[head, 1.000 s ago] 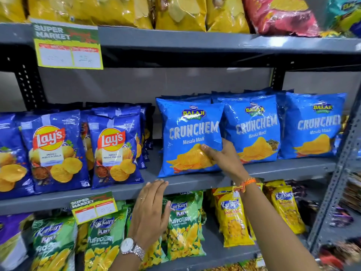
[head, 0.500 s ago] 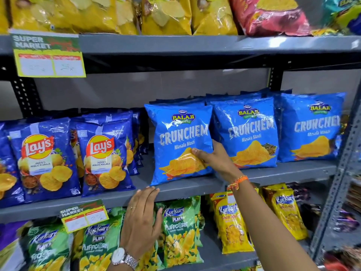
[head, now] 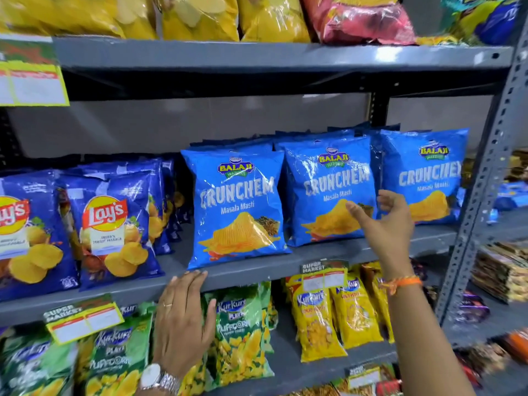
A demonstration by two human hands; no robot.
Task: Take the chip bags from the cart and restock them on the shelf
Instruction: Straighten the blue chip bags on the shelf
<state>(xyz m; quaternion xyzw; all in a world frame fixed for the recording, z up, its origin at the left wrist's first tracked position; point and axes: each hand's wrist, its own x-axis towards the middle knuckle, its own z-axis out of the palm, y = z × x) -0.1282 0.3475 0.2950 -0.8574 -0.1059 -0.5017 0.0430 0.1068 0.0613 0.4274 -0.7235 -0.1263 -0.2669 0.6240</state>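
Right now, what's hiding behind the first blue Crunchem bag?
Behind the front Crunchem bag, only the top edges of more blue bags peek out. How many stand there is covered.

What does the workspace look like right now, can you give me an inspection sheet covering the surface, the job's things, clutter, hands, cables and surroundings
Surface: grey metal middle shelf, bare strip along its front edge.
Job's things: three blue Crunchem bags upright in front, left bag, middle bag, right bag; more stacked behind.
Clutter: Lay's bags to the left on the same shelf; no loose items seen.
Hands: left hand flat against the shelf edge, holding nothing; right hand open in front of the middle bag, gripping nothing.
Cables: nothing seen.
Surroundings: yellow bags above, green Kurkure packs below, price tag on the shelf edge.
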